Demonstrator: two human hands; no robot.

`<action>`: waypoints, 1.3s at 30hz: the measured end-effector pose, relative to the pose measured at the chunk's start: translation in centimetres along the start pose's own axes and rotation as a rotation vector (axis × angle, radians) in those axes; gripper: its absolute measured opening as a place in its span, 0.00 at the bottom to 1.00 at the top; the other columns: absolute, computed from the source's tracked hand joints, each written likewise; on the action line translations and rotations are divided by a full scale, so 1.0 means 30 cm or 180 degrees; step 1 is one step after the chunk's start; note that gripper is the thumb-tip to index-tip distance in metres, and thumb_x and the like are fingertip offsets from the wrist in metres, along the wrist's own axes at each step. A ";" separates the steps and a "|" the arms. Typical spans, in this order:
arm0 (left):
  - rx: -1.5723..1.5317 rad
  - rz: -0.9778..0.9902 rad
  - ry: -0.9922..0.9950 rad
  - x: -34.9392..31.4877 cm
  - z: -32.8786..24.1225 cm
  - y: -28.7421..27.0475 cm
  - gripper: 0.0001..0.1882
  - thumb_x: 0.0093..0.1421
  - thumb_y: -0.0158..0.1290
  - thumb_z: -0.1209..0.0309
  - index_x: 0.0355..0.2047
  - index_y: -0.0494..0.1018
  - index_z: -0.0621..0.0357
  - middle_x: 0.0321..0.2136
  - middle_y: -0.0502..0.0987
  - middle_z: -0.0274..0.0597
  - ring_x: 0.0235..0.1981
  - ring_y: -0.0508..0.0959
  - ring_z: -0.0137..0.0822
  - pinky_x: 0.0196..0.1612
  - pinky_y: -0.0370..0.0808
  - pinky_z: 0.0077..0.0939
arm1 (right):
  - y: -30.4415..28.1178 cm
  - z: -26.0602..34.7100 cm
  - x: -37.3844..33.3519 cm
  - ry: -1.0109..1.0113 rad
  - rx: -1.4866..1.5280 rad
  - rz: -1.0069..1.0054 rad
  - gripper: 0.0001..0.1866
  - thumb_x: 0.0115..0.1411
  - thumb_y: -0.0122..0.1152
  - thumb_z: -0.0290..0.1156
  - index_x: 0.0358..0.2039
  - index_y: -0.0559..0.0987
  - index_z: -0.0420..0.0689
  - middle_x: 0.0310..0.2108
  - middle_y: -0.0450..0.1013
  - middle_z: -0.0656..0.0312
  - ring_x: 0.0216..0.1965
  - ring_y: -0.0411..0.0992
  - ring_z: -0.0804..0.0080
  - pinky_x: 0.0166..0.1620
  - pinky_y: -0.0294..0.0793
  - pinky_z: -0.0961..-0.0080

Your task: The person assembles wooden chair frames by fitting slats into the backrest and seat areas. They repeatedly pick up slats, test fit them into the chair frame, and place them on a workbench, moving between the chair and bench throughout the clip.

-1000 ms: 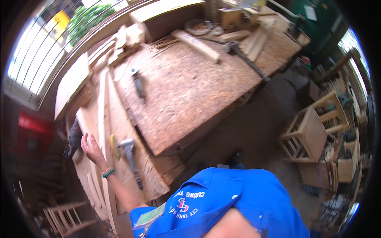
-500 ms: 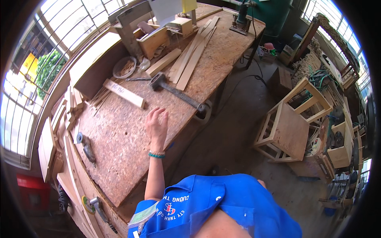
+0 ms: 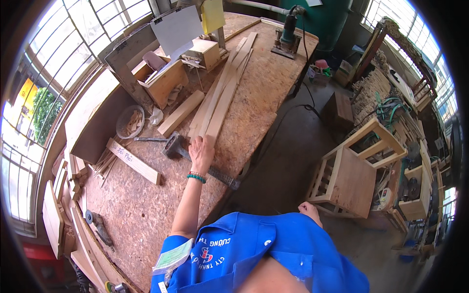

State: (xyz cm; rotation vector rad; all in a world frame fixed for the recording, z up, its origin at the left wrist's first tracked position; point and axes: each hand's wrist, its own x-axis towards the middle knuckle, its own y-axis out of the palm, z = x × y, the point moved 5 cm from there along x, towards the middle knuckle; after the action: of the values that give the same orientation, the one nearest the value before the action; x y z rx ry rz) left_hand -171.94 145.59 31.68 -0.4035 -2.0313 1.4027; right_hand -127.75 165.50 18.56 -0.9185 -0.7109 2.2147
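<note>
Wide fisheye view from the head
Looking down over the nearby shirt (image 3: 312, 249) and forward across the table (image 3: 141, 207), with windows (image 3: 66, 46) at the rim.

Long, pale wooden strips (image 3: 226, 93) lie overlapping on your workbench (image 3: 132, 207), near ends at your left hand (image 3: 201, 154); just beside, a dark hammer (image 3: 174, 146) (handle partly hidden by that hand) lies crosswise.

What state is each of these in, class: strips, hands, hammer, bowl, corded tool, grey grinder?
Wooden strips: lying loose, overlapping.
Left hand: fingers at the strips' near ends; grip unclear.
Right hand: fingers curled; contents unseen.
Hammer: lying down, partly hidden by left hand.
Bowl: uncovered, holding wood scraps.
Corded tool: upright on its base.
Grey grinder: lying down.
</note>
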 end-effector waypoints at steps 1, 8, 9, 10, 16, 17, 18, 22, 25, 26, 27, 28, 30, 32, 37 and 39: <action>-0.0034 0.0004 -0.0032 0.005 -0.004 0.005 0.13 0.49 0.55 0.68 0.37 0.72 0.55 0.34 0.73 0.48 0.37 0.75 0.49 0.38 0.72 0.40 | 0.009 0.022 0.014 0.0012 -0.0054 0.0107 0.11 0.56 0.58 0.39 0.32 0.78 0.45 0.22 0.77 0.61 0.25 0.77 0.70 0.33 0.74 0.73; -0.2032 0.0807 -0.0354 0.065 -0.005 0.010 0.14 0.56 0.50 0.66 0.42 0.74 0.52 0.31 0.79 0.46 0.33 0.79 0.46 0.36 0.74 0.39 | 0.067 0.188 0.196 -0.0128 -0.0197 0.0404 0.10 0.55 0.56 0.37 0.32 0.79 0.45 0.23 0.77 0.60 0.28 0.77 0.67 0.35 0.74 0.72; -0.1893 0.0558 -0.0368 0.083 0.007 0.008 0.13 0.56 0.50 0.67 0.42 0.75 0.52 0.30 0.79 0.45 0.32 0.79 0.46 0.35 0.74 0.39 | 0.072 0.212 0.228 -0.0113 -0.0216 0.0486 0.10 0.55 0.56 0.37 0.33 0.79 0.45 0.23 0.77 0.59 0.29 0.77 0.66 0.36 0.74 0.70; -0.1747 0.0314 -0.0383 0.099 0.018 0.005 0.12 0.57 0.50 0.67 0.41 0.75 0.52 0.30 0.79 0.44 0.32 0.79 0.45 0.35 0.74 0.39 | 0.071 0.234 0.251 -0.0167 -0.0329 0.0530 0.10 0.55 0.56 0.37 0.33 0.79 0.45 0.23 0.77 0.59 0.29 0.77 0.65 0.36 0.74 0.70; -0.0540 -0.0585 -0.0407 0.223 0.104 -0.012 0.14 0.55 0.52 0.69 0.43 0.73 0.53 0.37 0.76 0.44 0.39 0.76 0.45 0.41 0.73 0.36 | 0.050 0.324 0.393 -0.0399 -0.0710 0.0787 0.12 0.55 0.56 0.38 0.34 0.79 0.46 0.28 0.77 0.55 0.33 0.77 0.58 0.39 0.74 0.66; -0.0494 -0.0486 -0.0594 0.242 0.123 0.005 0.17 0.53 0.54 0.68 0.44 0.72 0.54 0.41 0.74 0.46 0.44 0.73 0.47 0.44 0.71 0.37 | 0.049 0.331 0.418 -0.0455 -0.0770 0.0785 0.12 0.54 0.57 0.39 0.35 0.79 0.46 0.29 0.77 0.55 0.34 0.76 0.57 0.40 0.73 0.65; -0.0399 -0.0401 -0.0708 0.263 0.136 0.029 0.17 0.53 0.54 0.68 0.45 0.72 0.54 0.41 0.74 0.46 0.44 0.73 0.47 0.44 0.71 0.38 | 0.041 0.337 0.445 -0.0512 -0.0823 0.0770 0.12 0.54 0.57 0.39 0.35 0.79 0.46 0.30 0.77 0.54 0.36 0.76 0.56 0.41 0.73 0.65; -0.0226 -0.0158 -0.0935 0.323 0.182 0.079 0.19 0.49 0.59 0.64 0.42 0.72 0.53 0.39 0.75 0.44 0.43 0.73 0.45 0.44 0.69 0.40 | 0.024 0.362 0.515 -0.0458 -0.0819 0.0866 0.13 0.54 0.57 0.40 0.35 0.79 0.47 0.32 0.77 0.53 0.38 0.75 0.54 0.43 0.73 0.63; -0.0324 -0.0247 -0.0973 0.334 0.187 0.081 0.17 0.46 0.63 0.63 0.34 0.71 0.52 0.34 0.76 0.41 0.41 0.74 0.44 0.41 0.68 0.40 | 0.001 0.351 0.551 -0.0438 -0.0825 0.0880 0.13 0.54 0.57 0.40 0.35 0.79 0.47 0.32 0.77 0.53 0.39 0.75 0.54 0.43 0.73 0.63; -0.0307 -0.0210 -0.0974 0.341 0.182 0.086 0.17 0.46 0.63 0.63 0.34 0.71 0.52 0.33 0.75 0.41 0.40 0.74 0.44 0.41 0.68 0.40 | -0.007 0.346 0.560 -0.0439 -0.0849 0.0900 0.13 0.54 0.57 0.40 0.35 0.79 0.47 0.32 0.77 0.53 0.39 0.75 0.54 0.43 0.73 0.63; -0.0288 -0.0166 -0.0984 0.343 0.178 0.086 0.16 0.46 0.63 0.64 0.34 0.70 0.51 0.32 0.75 0.41 0.39 0.74 0.43 0.40 0.68 0.40 | -0.012 0.338 0.569 -0.0437 -0.0877 0.0933 0.12 0.54 0.57 0.40 0.35 0.79 0.47 0.32 0.77 0.53 0.39 0.75 0.54 0.43 0.73 0.63; -0.0266 -0.0122 -0.0998 0.344 0.173 0.086 0.16 0.46 0.62 0.65 0.34 0.70 0.51 0.31 0.75 0.41 0.39 0.74 0.43 0.40 0.68 0.39 | -0.018 0.335 0.584 -0.0456 -0.0905 0.0949 0.12 0.54 0.56 0.40 0.35 0.79 0.47 0.32 0.77 0.52 0.39 0.75 0.54 0.43 0.73 0.63; -0.0225 -0.0314 -0.0843 0.352 0.156 0.074 0.16 0.46 0.62 0.66 0.34 0.69 0.50 0.30 0.74 0.39 0.37 0.74 0.43 0.40 0.68 0.39 | -0.029 0.332 0.615 -0.0504 -0.0968 0.0992 0.12 0.54 0.56 0.40 0.35 0.79 0.48 0.32 0.77 0.52 0.38 0.75 0.54 0.43 0.73 0.62; -0.0217 -0.0448 -0.0783 0.348 0.142 0.066 0.15 0.47 0.60 0.67 0.34 0.69 0.49 0.29 0.73 0.38 0.37 0.74 0.43 0.39 0.68 0.39 | -0.041 0.348 0.656 -0.0735 -0.1038 0.0921 0.11 0.54 0.56 0.37 0.34 0.78 0.45 0.27 0.77 0.56 0.33 0.76 0.60 0.38 0.73 0.66; -0.0038 -0.0615 -0.0650 0.346 0.082 0.061 0.12 0.50 0.57 0.68 0.34 0.69 0.49 0.31 0.73 0.39 0.37 0.73 0.42 0.38 0.68 0.39 | -0.062 0.415 0.744 -0.1021 -0.1099 0.0878 0.10 0.54 0.56 0.36 0.33 0.78 0.44 0.24 0.76 0.57 0.30 0.76 0.61 0.35 0.73 0.67; -0.0160 -0.0453 -0.0615 0.344 0.069 0.074 0.11 0.51 0.57 0.68 0.35 0.69 0.49 0.31 0.73 0.39 0.37 0.73 0.42 0.38 0.68 0.38 | -0.071 0.435 0.774 -0.1138 -0.1128 0.0883 0.10 0.54 0.56 0.37 0.33 0.78 0.44 0.24 0.76 0.57 0.30 0.76 0.60 0.35 0.73 0.67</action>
State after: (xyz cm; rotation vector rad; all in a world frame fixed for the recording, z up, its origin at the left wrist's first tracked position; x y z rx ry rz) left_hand -181.28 150.84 32.49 -0.1448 -2.2066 1.3497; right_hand -149.85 180.51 18.31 -0.8323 -1.2378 2.5850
